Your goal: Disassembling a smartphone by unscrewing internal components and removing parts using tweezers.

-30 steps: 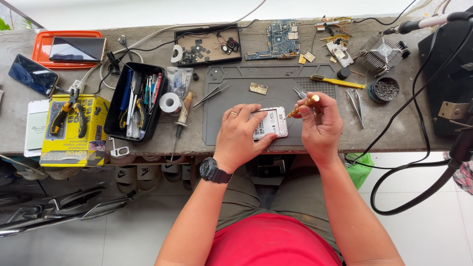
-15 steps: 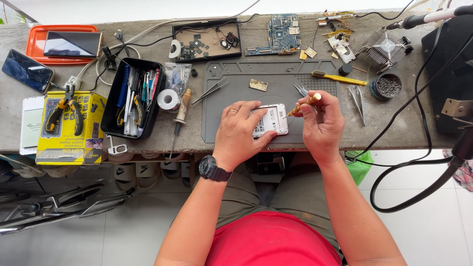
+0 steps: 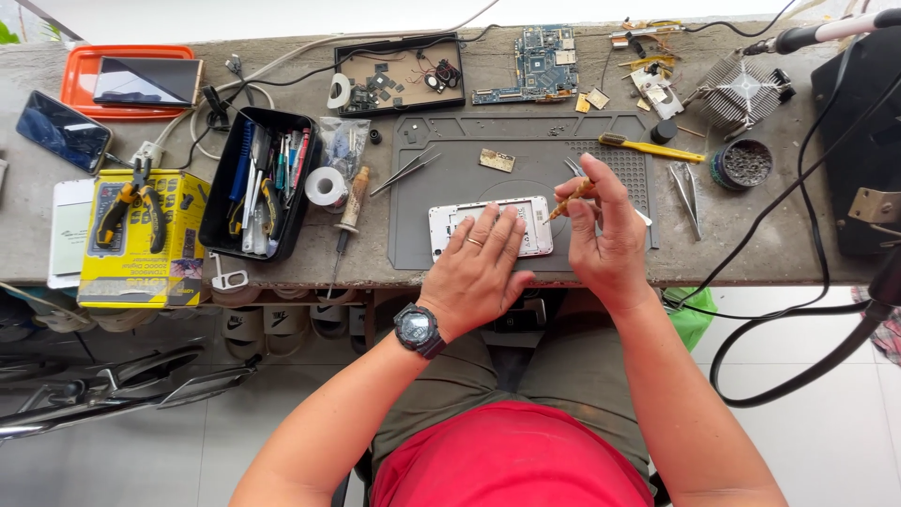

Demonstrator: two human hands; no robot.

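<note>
A white opened phone body point(image 3: 449, 223) lies flat on the grey work mat point(image 3: 526, 178). My left hand point(image 3: 479, 270) rests on it palm down, fingers spread over its right half, a ring on one finger and a black watch at the wrist. My right hand point(image 3: 605, 239) hovers just right of the phone and pinches a thin wooden-handled tool point(image 3: 574, 195) between thumb and fingers, the tool slanting toward the phone's upper right corner.
A black tray of tools point(image 3: 258, 183), a tape roll point(image 3: 325, 186), tweezers point(image 3: 405, 172) and a yellow box with pliers point(image 3: 141, 235) lie left. Circuit boards point(image 3: 537, 64), a yellow knife point(image 3: 649, 146), a heat sink point(image 3: 743, 89) and cables point(image 3: 798, 282) sit behind and right.
My left hand has flattened onto the phone, which now lies on the mat. My right hand has lifted slightly with the tool.
</note>
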